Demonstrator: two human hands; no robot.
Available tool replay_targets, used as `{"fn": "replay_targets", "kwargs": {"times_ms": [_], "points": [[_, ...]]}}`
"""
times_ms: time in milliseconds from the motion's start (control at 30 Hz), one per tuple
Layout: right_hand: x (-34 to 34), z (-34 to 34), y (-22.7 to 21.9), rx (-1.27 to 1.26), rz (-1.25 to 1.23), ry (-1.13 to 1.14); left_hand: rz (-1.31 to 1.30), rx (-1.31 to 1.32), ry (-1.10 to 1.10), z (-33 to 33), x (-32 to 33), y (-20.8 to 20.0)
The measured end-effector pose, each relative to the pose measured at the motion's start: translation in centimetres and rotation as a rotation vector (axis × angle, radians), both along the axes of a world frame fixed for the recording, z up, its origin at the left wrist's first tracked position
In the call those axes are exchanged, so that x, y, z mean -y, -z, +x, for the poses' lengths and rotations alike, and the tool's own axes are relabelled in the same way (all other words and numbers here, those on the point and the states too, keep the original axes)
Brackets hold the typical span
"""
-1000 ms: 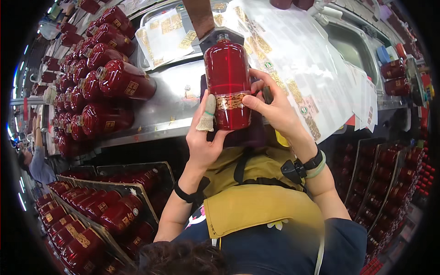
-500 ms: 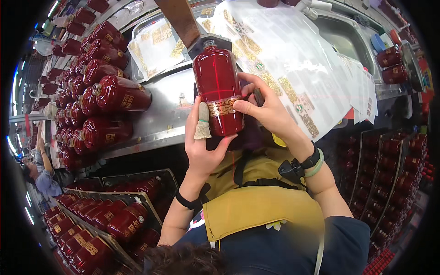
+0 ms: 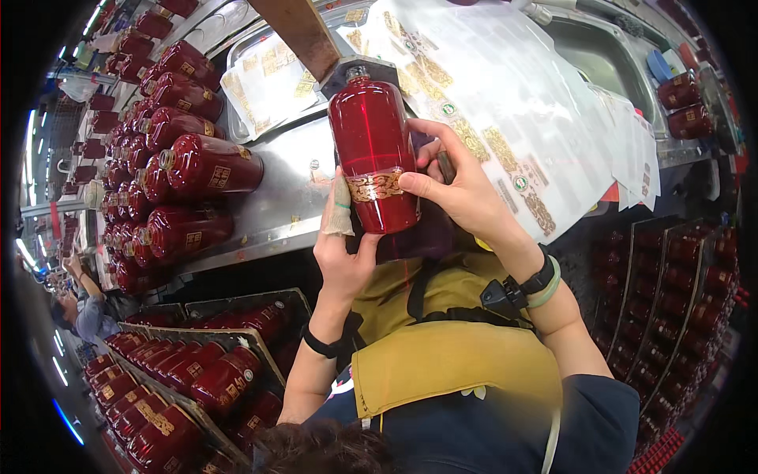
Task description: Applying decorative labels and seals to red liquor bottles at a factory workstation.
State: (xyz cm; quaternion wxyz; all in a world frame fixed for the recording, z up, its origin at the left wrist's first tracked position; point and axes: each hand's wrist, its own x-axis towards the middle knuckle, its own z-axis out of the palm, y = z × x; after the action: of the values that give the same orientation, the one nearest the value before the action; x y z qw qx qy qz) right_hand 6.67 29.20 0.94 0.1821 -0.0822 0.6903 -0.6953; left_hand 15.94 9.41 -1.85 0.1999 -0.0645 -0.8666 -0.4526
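A glossy dark red glass bottle (image 3: 367, 126) lies tilted in front of me, its neck against the angular metal block of a stand. Round its lower body runs a gold patterned decal band (image 3: 369, 186). My left hand (image 3: 341, 261) cradles the bottle's left side and base; a cloth finger cover (image 3: 339, 209) sits on one finger. From the right, my right hand (image 3: 459, 186) grips the bottle, its thumb pressed on the band's right end. A small dark piece (image 3: 446, 166) shows among the right fingers; its kind is unclear.
Several red bottles (image 3: 209, 164) crowd the metal bench (image 3: 276, 182) at left. Sheets of gold decals (image 3: 513, 110) cover the right side, beside a sink (image 3: 588, 59). A brown upright arm (image 3: 298, 35) rises behind the bottle. Bottle crates (image 3: 260, 347) stand low on both sides.
The left hand has shifted slightly left and down, its covered finger now lying farther behind the bottle's edge. The bottle appears slightly turned, with the gold band showing differently. The right thumb stays on the band.
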Motion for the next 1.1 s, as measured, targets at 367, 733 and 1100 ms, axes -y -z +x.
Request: {"fn": "replay_targets", "kwargs": {"times_ms": [367,733,1100], "points": [[-0.4,-0.1,-0.1,0.029,-0.013,-0.020,-0.318,-0.014,0.003,-0.2,-2.1,-3.0],[-1.9,-1.6,-2.0,-0.258,-0.143,0.235,-0.533,0.170,-0.096,-0.5,-5.3,-5.4],[-0.8,-2.1,-4.4,-0.915,0.265,0.078,-0.052,0.001,-0.180,-0.3,-2.8,-2.0]]}}
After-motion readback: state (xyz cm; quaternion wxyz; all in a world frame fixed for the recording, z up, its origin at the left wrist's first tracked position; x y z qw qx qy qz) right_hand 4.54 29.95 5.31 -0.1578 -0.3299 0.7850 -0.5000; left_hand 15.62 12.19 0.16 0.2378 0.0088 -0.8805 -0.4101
